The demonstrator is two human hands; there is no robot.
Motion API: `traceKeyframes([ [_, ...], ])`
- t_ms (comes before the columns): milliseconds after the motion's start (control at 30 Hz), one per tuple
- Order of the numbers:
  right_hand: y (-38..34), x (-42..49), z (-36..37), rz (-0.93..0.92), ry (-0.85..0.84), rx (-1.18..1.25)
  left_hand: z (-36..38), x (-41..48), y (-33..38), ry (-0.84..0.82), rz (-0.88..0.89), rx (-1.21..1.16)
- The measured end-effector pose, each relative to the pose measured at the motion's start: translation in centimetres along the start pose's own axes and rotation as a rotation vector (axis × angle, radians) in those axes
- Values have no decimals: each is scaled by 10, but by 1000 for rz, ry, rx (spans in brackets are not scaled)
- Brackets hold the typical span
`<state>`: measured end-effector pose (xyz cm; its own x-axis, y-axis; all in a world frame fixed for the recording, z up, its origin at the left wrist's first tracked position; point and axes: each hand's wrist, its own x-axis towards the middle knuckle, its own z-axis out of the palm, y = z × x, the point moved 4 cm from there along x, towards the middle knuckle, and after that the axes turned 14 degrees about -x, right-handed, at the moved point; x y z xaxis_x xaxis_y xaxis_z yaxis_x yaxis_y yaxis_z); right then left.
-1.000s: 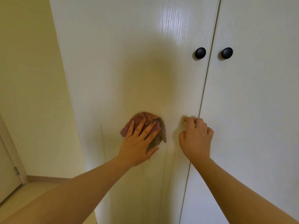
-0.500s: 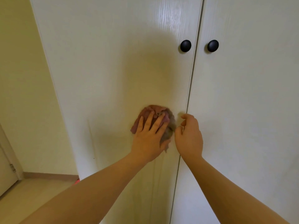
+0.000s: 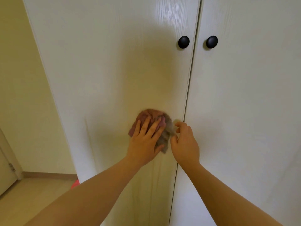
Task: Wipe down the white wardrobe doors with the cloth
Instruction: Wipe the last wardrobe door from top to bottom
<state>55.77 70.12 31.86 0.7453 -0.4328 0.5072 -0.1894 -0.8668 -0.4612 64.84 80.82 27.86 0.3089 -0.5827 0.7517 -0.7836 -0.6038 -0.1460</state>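
left hand (image 3: 145, 141) is flat on the cloth (image 3: 151, 116), fingers spread wide, pinning the pinkish wad against the left door (image 3: 114, 70) just short of the seam. right hand (image 3: 184, 142) sits right beside it, fingers loosely curled and holding nothing, fingertips near the cloth's trailing edge and the gap between the doors. the two knobs (image 3: 183, 42) are well above both hands. to do this stroke well, i'd say keep the palm pressure even so the whole wad stays in contact, and work in overlapping passes out from the hands. the bunched tail by the right hand looks likely to drag, so tucking it under would help. the right door (image 3: 244, 95) looks still to do.
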Motion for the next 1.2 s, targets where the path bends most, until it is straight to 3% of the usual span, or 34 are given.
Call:
traceKeyframes([
  [133, -12, 0, 5, -51, -44, -36, 15, -52, -14, -94, 87, 40],
  [300, -34, 2, 15, -107, -29, -23, -21, -9, -43, 101, -171, -20],
  [500, -56, -5, 31, -118, -84, -14, 4, -80, -47, -92, -49, 37],
  [667, -71, -5, 45, -112, -62, 9, -34, -38, -88, 102, -224, 24],
  [900, -106, -6, 71, -149, -123, 3, -26, -107, -125, 19, -130, 53],
  [1033, -125, 5, 72, -167, -93, -2, -70, -64, -170, 206, -329, 13],
  [1200, -145, 6, 76, -200, -38, -40, -41, -118, -163, 58, -172, 45],
])
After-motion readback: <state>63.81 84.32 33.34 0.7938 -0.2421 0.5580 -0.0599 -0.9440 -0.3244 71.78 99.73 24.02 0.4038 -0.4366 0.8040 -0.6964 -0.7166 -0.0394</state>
